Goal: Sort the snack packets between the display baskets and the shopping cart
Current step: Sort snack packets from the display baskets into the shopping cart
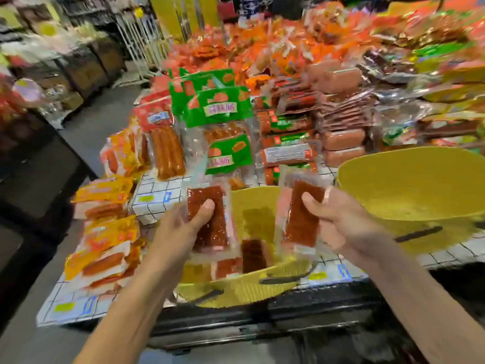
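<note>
1. Left hand [181,227]: grips the left packet [210,219], a clear snack packet with a red-brown slab inside. The thumb is curled over the front and the fingers are wrapped behind. The packet is held roughly upright, leaning a little.
2. Right hand [338,222]: grips the right packet [301,216], which is the same kind. The thumb presses on the front, the fingers are curled behind, and there is a ring [328,194] on one finger.
3. Both packets are in the air over the near yellow basket [252,206], one at each side of its opening and apart from each other.
4. Inside the near yellow basket, loose packets [253,254] of the same red-brown kind lie on the bottom.
5. The second yellow basket [409,185] is just beside the first on the right. It is tipped so its inside faces the camera, and it rests on the table [157,195], which has a white checked cloth.
6. Table stock beyond the baskets: green-labelled packets [223,106] stand upright, with sausage packs [168,153] left of them, stacked sausage tubes [288,153] right of them, and orange packets [105,248] heaped at the near left edge.
7. A dark frame [262,319] sits under the near basket. It is possibly the shopping cart, but the view is too blurred to confirm.
</note>
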A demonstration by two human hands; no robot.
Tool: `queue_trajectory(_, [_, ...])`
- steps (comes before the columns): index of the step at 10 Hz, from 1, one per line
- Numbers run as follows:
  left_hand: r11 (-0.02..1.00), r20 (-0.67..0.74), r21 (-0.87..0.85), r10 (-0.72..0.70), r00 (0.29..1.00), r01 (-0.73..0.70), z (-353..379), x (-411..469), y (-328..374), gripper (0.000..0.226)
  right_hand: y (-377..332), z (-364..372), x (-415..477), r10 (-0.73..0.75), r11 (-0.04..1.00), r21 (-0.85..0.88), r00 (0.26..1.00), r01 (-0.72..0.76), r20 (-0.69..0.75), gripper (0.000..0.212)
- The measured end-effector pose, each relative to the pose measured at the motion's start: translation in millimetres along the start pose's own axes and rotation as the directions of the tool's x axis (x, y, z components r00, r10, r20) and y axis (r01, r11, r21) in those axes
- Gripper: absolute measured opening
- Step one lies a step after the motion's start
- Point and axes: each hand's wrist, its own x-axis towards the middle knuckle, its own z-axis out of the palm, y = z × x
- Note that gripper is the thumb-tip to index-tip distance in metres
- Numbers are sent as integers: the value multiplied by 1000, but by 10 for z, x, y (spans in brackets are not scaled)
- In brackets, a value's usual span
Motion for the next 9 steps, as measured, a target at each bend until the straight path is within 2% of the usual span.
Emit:
queue_trajectory(1, [993,-66,96,-69,995,75,-305,425,-150,13,182,358,497,96,967,-224,987,-122,-127,26])
queue_trajectory(2, [953,-101,211,-202,974,219,-292,759,-466,10,574,490,914,249,853,-405,939,-328,-237,30])
queue_trajectory(3, [888,-79,315,-327,942,334,-147,996,-806,13,956,512,1172,347,688,-554,883,-469,-316,31])
queue_trajectory(4, [775,-84,519,-374,924,361,10,1086,-1074,33,1198,491,1210,429,538,-643,834,-545,-348,25])
queue_trajectory(5, [636,-173,644,-421,890,426,119,1065,-1224,44,1371,443,1240,417,474,-678,822,-561,-389,26])
queue_trajectory(6, [553,-273,659,-456,847,510,178,1035,-1219,57,1416,382,1280,320,261,-797,828,-545,-461,16])
queue_trajectory(7, [462,-261,693,-556,789,554,117,1025,-1214,53,1414,366,1287,389,259,-756,781,-602,-489,12])
queue_trajectory(8, [524,-86,684,-633,770,507,61,1084,-1270,42,1393,369,1294,476,359,-677,750,-643,-459,20])
queue_trajectory(9, [589,-124,549,-644,755,593,58,1046,-1229,38,1289,406,1289,520,385,-635,726,-670,-451,31])
